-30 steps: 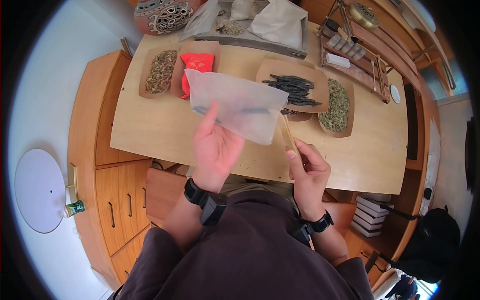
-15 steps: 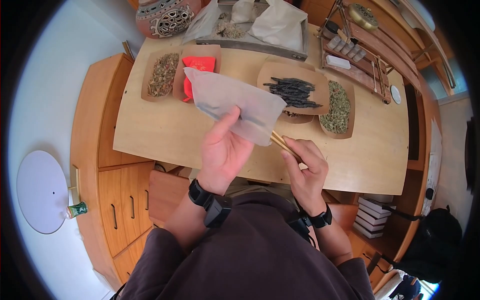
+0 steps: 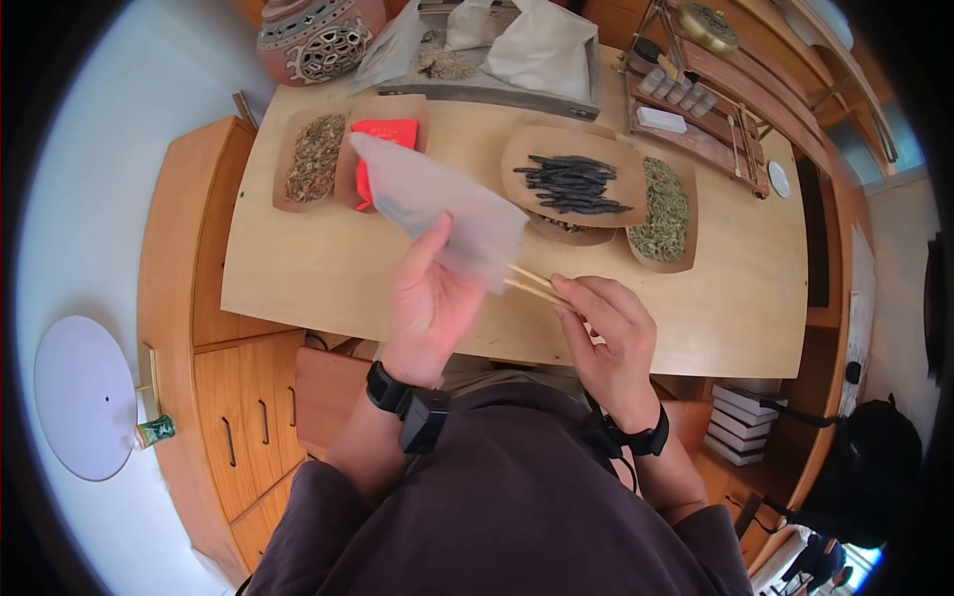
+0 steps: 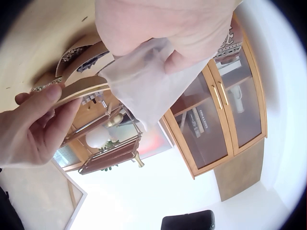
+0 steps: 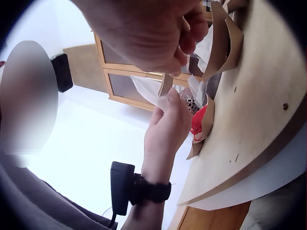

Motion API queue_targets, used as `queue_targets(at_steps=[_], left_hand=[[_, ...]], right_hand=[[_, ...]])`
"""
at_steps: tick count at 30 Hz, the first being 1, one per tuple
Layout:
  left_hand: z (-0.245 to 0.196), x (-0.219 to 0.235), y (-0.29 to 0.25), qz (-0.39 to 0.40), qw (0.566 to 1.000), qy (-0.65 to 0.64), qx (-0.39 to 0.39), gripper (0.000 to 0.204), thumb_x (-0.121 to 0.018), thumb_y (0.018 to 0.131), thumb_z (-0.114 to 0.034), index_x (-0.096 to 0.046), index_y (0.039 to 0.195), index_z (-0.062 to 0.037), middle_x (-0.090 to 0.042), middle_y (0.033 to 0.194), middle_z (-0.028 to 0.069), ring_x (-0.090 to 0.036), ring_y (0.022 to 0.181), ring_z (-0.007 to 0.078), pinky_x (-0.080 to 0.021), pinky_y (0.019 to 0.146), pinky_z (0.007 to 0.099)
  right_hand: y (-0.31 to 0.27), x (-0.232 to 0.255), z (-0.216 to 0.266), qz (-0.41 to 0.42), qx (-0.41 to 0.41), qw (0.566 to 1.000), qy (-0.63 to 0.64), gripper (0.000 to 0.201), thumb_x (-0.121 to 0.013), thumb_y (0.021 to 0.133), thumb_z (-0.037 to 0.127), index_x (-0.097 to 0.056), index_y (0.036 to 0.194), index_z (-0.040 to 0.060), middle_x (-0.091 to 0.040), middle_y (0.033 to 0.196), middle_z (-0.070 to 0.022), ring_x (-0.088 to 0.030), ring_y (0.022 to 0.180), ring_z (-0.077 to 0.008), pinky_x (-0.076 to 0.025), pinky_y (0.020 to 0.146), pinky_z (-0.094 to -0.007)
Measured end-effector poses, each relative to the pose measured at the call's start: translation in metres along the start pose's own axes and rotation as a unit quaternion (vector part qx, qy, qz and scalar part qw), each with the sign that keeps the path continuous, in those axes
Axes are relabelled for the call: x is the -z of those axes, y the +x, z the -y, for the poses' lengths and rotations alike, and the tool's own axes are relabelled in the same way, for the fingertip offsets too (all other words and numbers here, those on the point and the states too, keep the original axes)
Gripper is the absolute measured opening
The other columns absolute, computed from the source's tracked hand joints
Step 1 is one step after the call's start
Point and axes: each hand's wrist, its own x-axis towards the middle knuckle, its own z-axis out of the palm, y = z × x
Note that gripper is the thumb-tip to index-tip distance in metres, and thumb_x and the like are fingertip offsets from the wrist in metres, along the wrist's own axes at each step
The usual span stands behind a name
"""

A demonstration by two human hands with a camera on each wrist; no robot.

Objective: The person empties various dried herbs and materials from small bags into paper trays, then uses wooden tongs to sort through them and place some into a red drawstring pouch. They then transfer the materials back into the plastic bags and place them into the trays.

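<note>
In the head view my left hand (image 3: 432,308) holds a translucent whitish pouch (image 3: 442,199), thumb on its near face. A faint dark shape shows through the pouch's cloth. Bamboo tongs (image 3: 537,285) are pinched in my right hand (image 3: 611,333), their two tips right at the pouch's right-hand end. The left wrist view shows the pouch (image 4: 148,81) hanging from the left fingers, with the tongs (image 4: 84,90) bowed between the right thumb and fingers. Beyond the hands, a paper tray (image 3: 621,154) holds several dark, twisted dried sticks (image 3: 571,186).
A tray (image 3: 693,243) of dried green herb stands right of the sticks, with another tray partly hidden beneath them. At left sit a tray of mixed dried bits (image 3: 316,164) and one with a red pouch (image 3: 388,131). A grey box (image 3: 477,94) and wooden rack (image 3: 686,129) stand behind.
The pouch has shifted left and tilted more steeply, and the left thumb has moved onto its near face. The tongs have swung from steep to a flatter slant, both arms now showing outside the pouch.
</note>
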Motion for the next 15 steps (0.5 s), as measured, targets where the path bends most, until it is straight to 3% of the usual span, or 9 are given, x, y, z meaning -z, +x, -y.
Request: queue_targets(at_steps=[4,7,10,13,15], left_hand=[[-0.01,0.0,-0.001,-0.03,0.999,-0.022,-0.005,0.037,-0.059,0.106,-0.003,-0.057,0.142,-0.0057,-0.066,0.14,0.0103,-0.06,0.134,0.0265,-0.046,0.119,0.0489],[-0.012,0.002,-0.002,-0.039,0.999,-0.02,-0.015,0.037,-0.059,0.106,-0.003,-0.057,0.143,-0.0058,-0.065,0.141,0.0103,-0.06,0.134,0.0267,-0.046,0.12,0.0488],[-0.01,0.002,-0.003,-0.041,0.999,-0.025,-0.017,0.037,-0.059,0.106,-0.003,-0.056,0.143,-0.0055,-0.065,0.142,0.0105,-0.06,0.135,0.027,-0.046,0.12,0.0487],[-0.001,0.001,-0.007,-0.031,0.999,-0.023,0.01,0.038,-0.058,0.106,-0.003,-0.055,0.144,-0.005,-0.064,0.142,0.0111,-0.06,0.135,0.0271,-0.046,0.119,0.0489],[0.007,-0.001,-0.008,-0.026,0.999,-0.019,0.035,0.038,-0.057,0.107,-0.004,-0.054,0.145,-0.0047,-0.064,0.142,0.0114,-0.059,0.135,0.0269,-0.046,0.119,0.0488]], right_hand=[[-0.006,0.016,-0.001,0.001,-0.013,1.0,0.006,0.035,-0.081,0.08,-0.003,-0.08,0.114,0.0072,-0.074,0.101,-0.0118,-0.071,0.087,-0.0302,-0.058,0.076,-0.0385],[-0.011,0.027,-0.007,-0.009,-0.006,1.0,0.001,0.03,-0.08,0.085,-0.001,-0.076,0.114,0.0049,-0.072,0.093,-0.0085,-0.067,0.076,-0.0213,-0.054,0.067,-0.0326],[-0.015,0.027,-0.005,-0.025,-0.162,0.978,0.131,0.027,-0.078,0.091,0.003,-0.069,0.117,0.0028,-0.064,0.083,-0.0026,-0.054,0.065,-0.0081,-0.045,0.059,-0.0246],[-0.002,0.022,0.007,0.004,-0.228,0.947,0.228,0.027,-0.076,0.096,0.007,-0.063,0.118,0.002,-0.058,0.081,0.0018,-0.044,0.065,-0.0008,-0.037,0.056,-0.0199],[0.011,0.014,0.014,0.017,-0.2,0.948,0.245,0.037,-0.077,0.095,0.007,-0.062,0.128,0.0021,-0.065,0.096,0.0014,-0.041,0.067,-0.0004,-0.038,0.058,-0.0191]])
